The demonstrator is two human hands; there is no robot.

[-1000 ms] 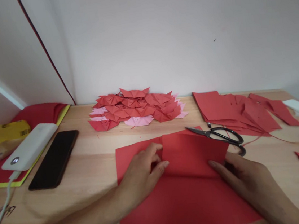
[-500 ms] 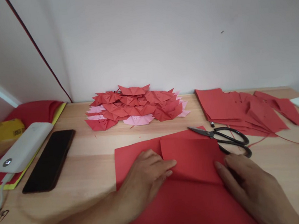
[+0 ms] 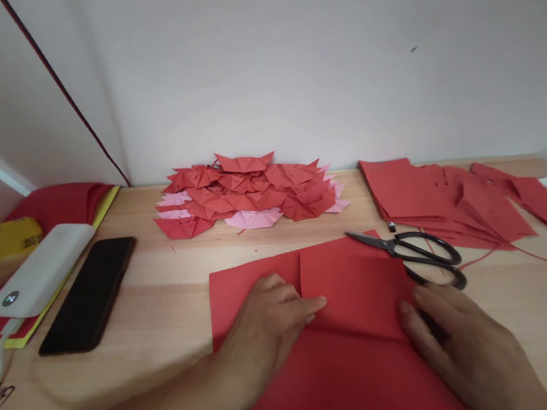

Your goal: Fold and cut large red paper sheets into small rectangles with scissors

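Note:
A smaller red paper piece (image 3: 353, 288) lies over a large red sheet (image 3: 345, 382) in front of me. At the piece's left edge is my left hand (image 3: 278, 324), with the index finger laid on it, the thumb close under that finger and the other fingers curled. My right hand (image 3: 462, 341) grips the right edge between thumb and bent fingers; the fingertips are partly hidden. Black-handled scissors (image 3: 424, 253) lie just beyond my right hand, their blade tip over the sheet's far edge.
Folded red and pink paper shapes (image 3: 247, 195) are heaped by the wall. Cut red paper pieces (image 3: 416, 194) lie at the back right. To the left are a black phone (image 3: 88, 297), a white power bank (image 3: 42, 270) with a cable and a yellow packet (image 3: 2, 245).
Both hands stay almost where they were on the paper. The view has shifted very slightly.

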